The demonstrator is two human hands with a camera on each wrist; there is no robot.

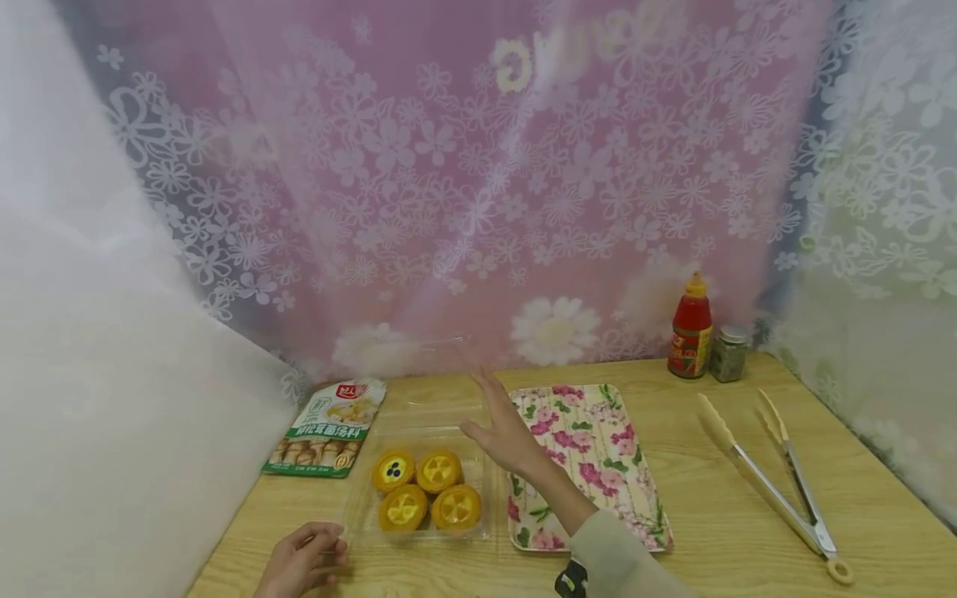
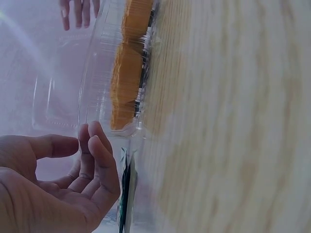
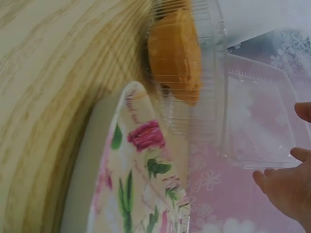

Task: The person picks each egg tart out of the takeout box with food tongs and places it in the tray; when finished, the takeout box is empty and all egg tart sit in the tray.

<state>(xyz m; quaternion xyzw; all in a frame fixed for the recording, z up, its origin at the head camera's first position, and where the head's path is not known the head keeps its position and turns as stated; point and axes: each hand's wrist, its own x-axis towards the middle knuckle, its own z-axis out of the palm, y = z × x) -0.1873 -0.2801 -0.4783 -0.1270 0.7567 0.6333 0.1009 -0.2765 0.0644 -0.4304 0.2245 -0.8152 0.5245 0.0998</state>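
A clear plastic clamshell box (image 1: 362, 519) lies on the table with several yellow egg tarts (image 1: 404, 508) inside, one topped with dark berries. Its transparent lid (image 3: 260, 116) stands raised at the back. My right hand (image 1: 512, 436), fingers extended, is beside the lid's right edge, reaching over the box's right side. Just off the front left corner of the box is my left hand (image 1: 302, 561), its fingers loosely bent. In the left wrist view, the fingertips (image 2: 95, 141) of that hand come close to the box rim, with a gap between thumb and fingers.
A floral tray (image 1: 583, 465) lies right of the box, partly under my right forearm. Farther right are metal tongs (image 1: 781, 490) with beige tips. A red sauce bottle (image 1: 689, 332) and a small spice jar (image 1: 728, 355) stand at the back. A green-and-white food packet (image 1: 325, 428) lies left.
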